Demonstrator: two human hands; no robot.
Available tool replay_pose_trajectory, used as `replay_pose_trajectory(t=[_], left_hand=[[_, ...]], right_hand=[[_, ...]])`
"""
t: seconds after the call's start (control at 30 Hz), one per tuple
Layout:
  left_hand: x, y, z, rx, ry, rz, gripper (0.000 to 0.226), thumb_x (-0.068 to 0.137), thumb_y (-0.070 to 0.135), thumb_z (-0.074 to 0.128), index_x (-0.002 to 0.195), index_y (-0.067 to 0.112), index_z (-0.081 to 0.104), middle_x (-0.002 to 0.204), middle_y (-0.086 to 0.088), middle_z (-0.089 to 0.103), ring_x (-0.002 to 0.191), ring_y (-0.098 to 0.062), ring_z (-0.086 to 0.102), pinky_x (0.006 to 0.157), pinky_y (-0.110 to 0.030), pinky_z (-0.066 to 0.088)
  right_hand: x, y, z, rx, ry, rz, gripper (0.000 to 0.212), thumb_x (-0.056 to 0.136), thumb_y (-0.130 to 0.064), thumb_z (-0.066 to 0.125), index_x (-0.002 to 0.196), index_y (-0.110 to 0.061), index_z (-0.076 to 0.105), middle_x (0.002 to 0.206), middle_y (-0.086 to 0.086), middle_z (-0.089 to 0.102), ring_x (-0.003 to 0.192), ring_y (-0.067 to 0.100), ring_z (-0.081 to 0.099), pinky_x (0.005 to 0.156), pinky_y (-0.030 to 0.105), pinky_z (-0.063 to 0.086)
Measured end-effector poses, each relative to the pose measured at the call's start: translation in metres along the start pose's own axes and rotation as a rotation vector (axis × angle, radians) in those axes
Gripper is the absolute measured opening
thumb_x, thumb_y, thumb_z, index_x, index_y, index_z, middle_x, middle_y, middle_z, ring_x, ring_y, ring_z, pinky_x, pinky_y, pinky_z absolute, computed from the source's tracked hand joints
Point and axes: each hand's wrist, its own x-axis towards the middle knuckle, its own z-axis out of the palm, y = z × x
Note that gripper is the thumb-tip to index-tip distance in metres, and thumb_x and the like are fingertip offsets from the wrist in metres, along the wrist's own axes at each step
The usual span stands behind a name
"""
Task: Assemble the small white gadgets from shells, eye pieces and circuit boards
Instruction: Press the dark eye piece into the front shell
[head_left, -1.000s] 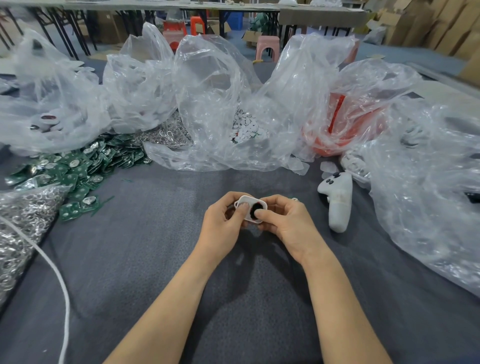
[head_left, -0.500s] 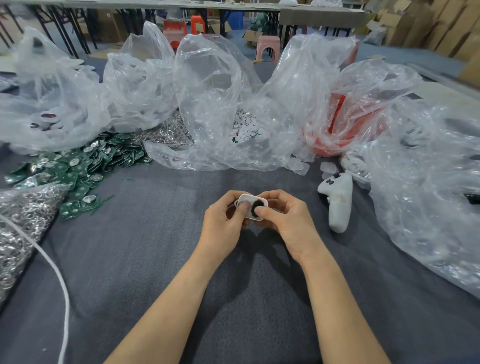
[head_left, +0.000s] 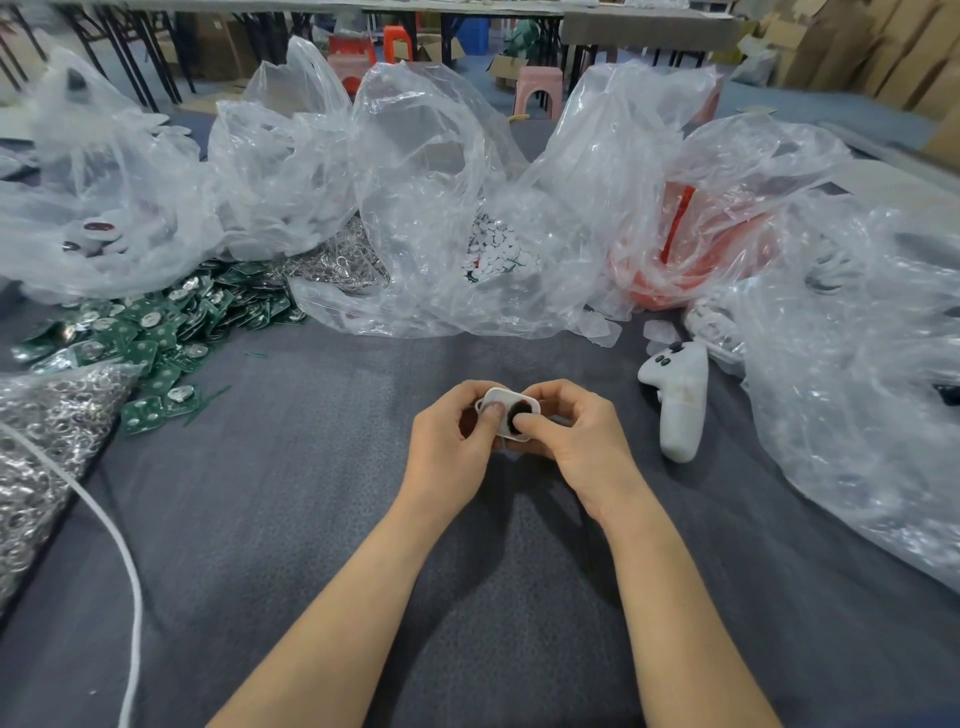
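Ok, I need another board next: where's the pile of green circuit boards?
Head view: the green circuit boards lie far left on the grey cloth, between clear bags behind and silver rings in front.

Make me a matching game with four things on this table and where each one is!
Things:
1. white shell
2. green circuit boards
3. white controller
4. white cord

Places:
A. lying on the grey cloth, right of centre
B. trailing across the bottom left
C. pinched between the left hand and right hand
D. heaped at the far left

Pairs: 1-C, 2-D, 3-A, 4-B
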Motion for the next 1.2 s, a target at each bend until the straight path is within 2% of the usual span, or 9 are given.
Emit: replay_pose_trajectory(t=[0.13,0.37,0.47,0.57,0.77,0.9,0.97,1.03,1.2], left_hand=[[-0.0002,-0.0004,0.0001,0.028,-0.005,0.002,0.017,0.092,0.004,0.057,0.097,0.017,0.067,0.084,0.001,0.069,0.077,-0.015,0.067,0.065,-0.026,0.056],[-0.0008,-0.0007,-0.0001,0.062,-0.024,0.024,0.016,0.092,0.006,0.058,0.098,0.017,0.067,0.085,0.004,0.069,0.078,-0.012,0.066,0.066,-0.025,0.056],[-0.0006,-0.0008,-0.0003,0.040,-0.030,0.013,0.015,0.092,0.004,0.057,0.098,0.013,0.068,0.086,0.000,0.070,0.081,-0.018,0.067,0.069,-0.035,0.058],[-0.0015,-0.0008,-0.0005,0.064,-0.034,0.040,0.016,0.092,0.004,0.057,0.097,0.016,0.067,0.088,0.002,0.069,0.083,-0.016,0.066,0.073,-0.041,0.057],[-0.0025,-0.0021,0.0026,0.022,0.005,0.030,0.015,0.092,0.007,0.059,0.096,0.020,0.063,0.085,0.004,0.068,0.076,-0.009,0.066,0.063,-0.024,0.055],[0.0026,-0.0022,0.0003,-0.144,0.018,-0.104,0.029,0.092,0.001,0.057,0.104,0.027,0.059,0.096,-0.004,0.065,0.074,-0.018,0.070,0.067,-0.029,0.058],[0.0041,-0.0015,-0.0008,-0.191,-0.012,-0.126,0.026,0.092,0.001,0.057,0.105,0.023,0.063,0.099,-0.007,0.066,0.077,-0.018,0.071,0.067,-0.030,0.059],[0.0029,-0.0004,-0.0003,-0.195,-0.027,-0.126,0.018,0.092,0.005,0.060,0.103,0.018,0.066,0.096,-0.004,0.068,0.077,-0.017,0.071,0.064,-0.028,0.058],[0.0024,0.0005,0.0002,-0.163,-0.015,-0.147,0.013,0.092,0.005,0.058,0.091,0.015,0.067,0.083,-0.004,0.069,0.069,-0.018,0.071,0.058,-0.026,0.057]], right_hand=[[0.0008,0.0007,-0.0010,-0.012,-0.016,0.014,0.014,0.084,0.001,0.067,0.096,-0.006,0.066,0.094,0.009,0.069,0.083,0.019,0.071,0.070,0.030,0.059],[0.0019,0.0027,-0.0024,-0.034,-0.035,0.020,0.013,0.084,-0.001,0.067,0.094,-0.010,0.067,0.091,0.007,0.071,0.083,0.019,0.072,0.070,0.029,0.059],[0.0018,0.0024,-0.0031,0.007,-0.036,0.030,0.011,0.084,0.003,0.066,0.089,-0.007,0.068,0.085,0.006,0.072,0.081,0.021,0.072,0.071,0.033,0.060],[0.0007,0.0026,-0.0027,0.018,-0.033,0.030,0.009,0.084,0.005,0.065,0.089,-0.002,0.067,0.084,0.008,0.071,0.082,0.020,0.072,0.069,0.031,0.060],[0.0013,0.0000,-0.0031,0.075,0.023,0.019,0.013,0.082,0.002,0.069,0.094,-0.003,0.068,0.085,0.009,0.073,0.079,0.018,0.072,0.066,0.024,0.057],[0.0019,-0.0009,0.0014,0.096,0.064,-0.076,0.010,0.084,-0.003,0.067,0.094,-0.006,0.071,0.089,0.008,0.074,0.086,0.021,0.071,0.076,0.027,0.058],[0.0010,-0.0011,0.0028,0.150,0.050,-0.095,0.011,0.085,-0.002,0.065,0.094,-0.004,0.071,0.091,0.009,0.074,0.089,0.023,0.071,0.077,0.026,0.057],[0.0003,-0.0015,0.0030,0.135,0.037,-0.110,0.012,0.085,-0.002,0.065,0.094,-0.004,0.072,0.089,0.008,0.074,0.086,0.021,0.072,0.074,0.023,0.056],[-0.0003,-0.0002,0.0032,0.051,0.013,-0.139,0.014,0.086,-0.001,0.062,0.093,-0.008,0.074,0.087,0.007,0.074,0.085,0.020,0.071,0.077,0.026,0.057]])
